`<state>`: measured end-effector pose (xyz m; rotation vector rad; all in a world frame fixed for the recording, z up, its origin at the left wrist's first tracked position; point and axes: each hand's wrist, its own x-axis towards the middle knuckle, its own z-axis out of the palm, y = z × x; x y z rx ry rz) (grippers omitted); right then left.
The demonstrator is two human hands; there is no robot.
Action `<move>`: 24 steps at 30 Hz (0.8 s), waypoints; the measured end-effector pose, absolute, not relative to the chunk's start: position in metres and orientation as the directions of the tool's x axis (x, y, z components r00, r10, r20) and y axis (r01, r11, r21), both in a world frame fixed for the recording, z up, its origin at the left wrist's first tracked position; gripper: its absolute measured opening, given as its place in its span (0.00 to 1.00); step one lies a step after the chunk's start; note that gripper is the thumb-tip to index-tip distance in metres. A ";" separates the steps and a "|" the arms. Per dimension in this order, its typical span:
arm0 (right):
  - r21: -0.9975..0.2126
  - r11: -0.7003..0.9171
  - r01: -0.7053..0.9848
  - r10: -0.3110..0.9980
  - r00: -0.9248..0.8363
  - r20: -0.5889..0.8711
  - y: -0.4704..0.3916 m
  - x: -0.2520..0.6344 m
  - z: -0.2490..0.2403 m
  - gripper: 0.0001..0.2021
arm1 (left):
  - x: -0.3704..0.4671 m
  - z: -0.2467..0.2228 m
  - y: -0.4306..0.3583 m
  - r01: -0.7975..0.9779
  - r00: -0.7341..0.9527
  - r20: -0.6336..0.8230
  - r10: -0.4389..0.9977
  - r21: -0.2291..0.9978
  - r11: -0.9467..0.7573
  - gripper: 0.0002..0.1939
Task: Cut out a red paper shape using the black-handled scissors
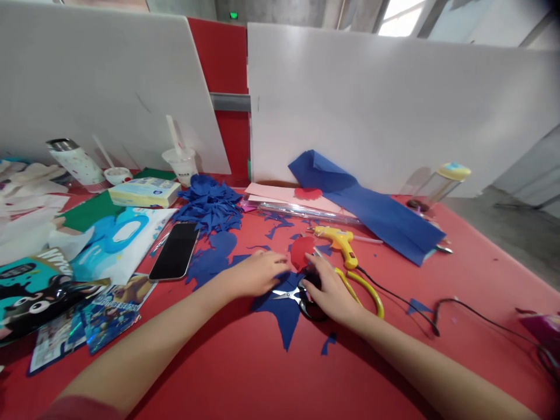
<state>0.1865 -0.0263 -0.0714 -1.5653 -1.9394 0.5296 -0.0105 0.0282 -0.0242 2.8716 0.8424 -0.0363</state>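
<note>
A red paper piece with a scalloped edge [301, 252] lies between my hands on the red table. My left hand [260, 273] is over blue paper [282, 318], fingers curved and apart, fingertips just left of the red piece. My right hand [331, 289] has its thumb and fingers spread, the fingertips at the red piece's right edge. Beneath that hand are scissors [289, 296] with black handles, blades parted and pointing left over the blue paper. Part of the handles is hidden by my right hand. Yellow handles of another tool [371, 291] show beside my right wrist.
A yellow glue gun [339, 240] with a black cord lies beyond my right hand. A long blue sheet [371, 210] leans against the white partition [394, 105]. At left are a phone [174, 252], a heap of blue paper pieces [210, 204], a cup [181, 165] and snack packs [37, 294].
</note>
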 end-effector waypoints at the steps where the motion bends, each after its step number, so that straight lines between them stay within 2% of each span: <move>1: -0.622 0.221 0.752 0.974 -0.133 0.186 -0.025 0.187 -0.072 0.24 | -0.010 -0.025 0.026 0.485 0.874 -0.088 0.477 0.177 -0.856 0.17; 3: -0.580 0.228 0.782 0.972 -0.143 0.188 -0.024 0.186 -0.074 0.25 | -0.011 -0.027 0.025 0.425 0.905 -0.139 0.403 0.223 -0.877 0.20; 6: -0.475 0.304 0.826 0.946 -0.205 0.249 -0.024 0.184 -0.081 0.25 | -0.017 -0.030 0.028 0.453 0.885 -0.224 0.409 0.204 -0.868 0.22; 9: -0.378 0.370 0.848 0.915 -0.262 0.308 -0.025 0.181 -0.087 0.24 | -0.022 -0.032 0.032 0.543 0.823 -0.267 0.502 0.105 -0.833 0.25; 12: -0.337 0.387 0.858 0.903 -0.279 0.326 -0.026 0.179 -0.089 0.23 | -0.024 -0.033 0.032 0.641 0.743 -0.238 0.626 -0.016 -0.767 0.26; 15: -0.336 0.379 0.862 0.907 -0.272 0.323 -0.026 0.180 -0.088 0.23 | -0.021 -0.030 0.025 0.738 0.646 -0.183 0.741 -0.096 -0.668 0.23; 18: -0.360 0.376 0.854 0.913 -0.275 0.301 -0.026 0.181 -0.086 0.24 | -0.014 -0.028 0.014 0.765 0.614 -0.140 0.777 -0.135 -0.630 0.21; 24: -0.489 0.317 0.813 0.945 -0.223 0.240 -0.013 0.179 -0.075 0.25 | -0.001 -0.028 -0.007 0.560 0.818 -0.147 0.557 -0.023 -0.828 0.21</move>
